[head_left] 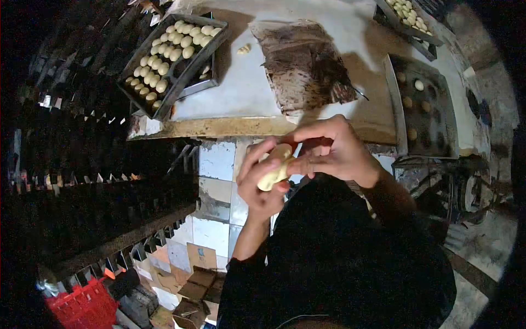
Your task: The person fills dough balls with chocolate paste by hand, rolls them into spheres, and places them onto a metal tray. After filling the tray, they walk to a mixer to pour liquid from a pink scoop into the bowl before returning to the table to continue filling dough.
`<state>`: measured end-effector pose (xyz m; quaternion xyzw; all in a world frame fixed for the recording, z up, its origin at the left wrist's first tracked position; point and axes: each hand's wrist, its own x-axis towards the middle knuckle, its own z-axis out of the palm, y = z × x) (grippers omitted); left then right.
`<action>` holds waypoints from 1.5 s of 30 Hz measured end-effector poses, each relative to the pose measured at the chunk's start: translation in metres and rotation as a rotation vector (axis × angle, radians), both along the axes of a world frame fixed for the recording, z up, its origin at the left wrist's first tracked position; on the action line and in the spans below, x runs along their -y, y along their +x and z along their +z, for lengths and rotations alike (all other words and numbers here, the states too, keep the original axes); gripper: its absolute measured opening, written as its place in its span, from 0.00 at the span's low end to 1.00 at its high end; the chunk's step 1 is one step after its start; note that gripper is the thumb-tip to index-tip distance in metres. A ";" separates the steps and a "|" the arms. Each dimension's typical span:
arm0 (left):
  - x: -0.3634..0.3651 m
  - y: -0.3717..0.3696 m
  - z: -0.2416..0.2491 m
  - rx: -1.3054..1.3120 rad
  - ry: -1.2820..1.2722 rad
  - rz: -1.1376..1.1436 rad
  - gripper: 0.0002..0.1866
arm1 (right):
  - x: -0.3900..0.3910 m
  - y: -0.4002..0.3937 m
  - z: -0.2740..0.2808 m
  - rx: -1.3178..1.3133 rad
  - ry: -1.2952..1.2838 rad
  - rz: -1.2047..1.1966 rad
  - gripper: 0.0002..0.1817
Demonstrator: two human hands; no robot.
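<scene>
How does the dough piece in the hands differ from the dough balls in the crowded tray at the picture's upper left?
The dough piece is in the left hand; the dough balls sit in a tray.
The dough piece looks uneven and is partly hidden by fingers; the dough balls look smooth and rounded.
Both are pale yellow.

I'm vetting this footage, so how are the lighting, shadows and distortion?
Head view: table brightly lit, far left dark and grainy; shadow beside the left tray; black corners and curved right side suggest a wide lens; held dough slightly soft.
</scene>
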<state>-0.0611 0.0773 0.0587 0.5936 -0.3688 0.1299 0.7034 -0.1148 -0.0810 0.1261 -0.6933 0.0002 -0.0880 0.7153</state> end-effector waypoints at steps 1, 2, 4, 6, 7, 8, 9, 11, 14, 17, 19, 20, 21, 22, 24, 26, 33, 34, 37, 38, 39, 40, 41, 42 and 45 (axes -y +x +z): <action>0.000 0.002 -0.007 0.166 -0.004 0.032 0.21 | -0.003 -0.007 0.001 -0.037 0.055 -0.005 0.17; -0.001 -0.003 -0.008 0.225 0.034 0.083 0.19 | -0.007 -0.013 0.002 -0.073 0.106 -0.008 0.15; 0.004 -0.014 -0.001 0.247 0.087 0.259 0.22 | -0.013 -0.014 0.000 0.308 -0.336 -0.080 0.18; -0.001 -0.027 0.015 0.238 0.415 0.326 0.28 | -0.019 -0.025 0.021 0.336 -0.562 -0.073 0.23; -0.001 -0.032 0.021 0.234 0.582 0.352 0.31 | -0.022 -0.032 0.016 0.367 -0.701 -0.158 0.25; 0.004 -0.033 0.023 0.181 0.484 0.285 0.34 | -0.019 -0.036 0.013 0.364 -0.739 -0.190 0.21; 0.013 -0.033 0.025 0.127 0.386 0.212 0.36 | -0.013 -0.038 0.009 0.385 -0.689 -0.221 0.19; 0.036 -0.040 0.020 -0.157 0.109 -0.078 0.33 | 0.008 -0.045 0.006 0.431 -0.629 -0.254 0.18; 0.053 -0.049 0.011 -0.668 -0.184 -0.684 0.29 | 0.046 -0.068 0.018 0.321 -0.479 -0.265 0.19; 0.112 -0.062 0.015 -0.290 -0.188 -0.568 0.28 | 0.082 -0.103 0.039 -0.168 0.007 -0.175 0.15; 0.144 -0.066 0.019 -0.106 -0.076 -0.505 0.25 | 0.107 -0.120 0.010 0.205 -0.144 -0.311 0.14; 0.165 -0.074 0.032 -0.087 -0.058 -0.457 0.23 | 0.121 -0.128 0.001 0.390 -0.231 -0.375 0.14; 0.186 -0.082 0.039 -0.069 -0.040 -0.408 0.22 | 0.133 -0.138 0.002 0.413 -0.299 -0.441 0.16; 0.209 -0.090 0.036 -0.046 -0.094 -0.316 0.19 | 0.144 -0.147 0.016 0.414 -0.354 -0.499 0.18; 0.250 -0.112 0.039 -0.071 -0.078 -0.179 0.30 | 0.169 -0.169 0.012 0.393 -0.650 -0.611 0.19; 0.287 -0.133 0.041 -0.127 -0.103 -0.333 0.39 | 0.203 -0.184 -0.005 0.529 -0.596 -0.662 0.19; 0.404 -0.150 0.007 -0.063 0.017 -0.809 0.17 | 0.282 -0.242 -0.052 0.044 -0.251 -0.670 0.16; 0.396 -0.156 0.008 -0.256 0.568 -0.619 0.15 | 0.301 -0.256 -0.048 0.008 -0.461 -0.649 0.16; 0.418 -0.181 -0.102 -0.892 0.466 -0.747 0.16 | 0.316 -0.275 -0.051 -0.073 -0.751 -0.742 0.17; 0.417 -0.186 -0.125 -1.279 0.364 -0.934 0.18 | 0.315 -0.279 -0.054 -0.100 -0.792 -0.800 0.18; 0.409 -0.188 -0.140 -1.620 0.304 -1.133 0.20 | 0.313 -0.276 -0.058 -0.071 -0.856 -0.784 0.18; 0.408 -0.196 -0.152 -1.776 0.294 -1.261 0.23 | 0.312 -0.277 -0.073 -0.064 -0.868 -0.758 0.17; 0.408 -0.204 -0.163 -1.746 0.330 -1.339 0.26 | 0.312 -0.278 -0.094 -0.055 -0.879 -0.730 0.17; 0.408 -0.209 -0.165 -1.552 0.414 -1.344 0.28 | 0.313 -0.278 -0.106 -0.040 -0.893 -0.698 0.17; 0.417 -0.216 -0.164 -0.971 0.625 -1.300 0.32 | 0.328 -0.294 -0.120 -0.107 -0.656 -0.733 0.11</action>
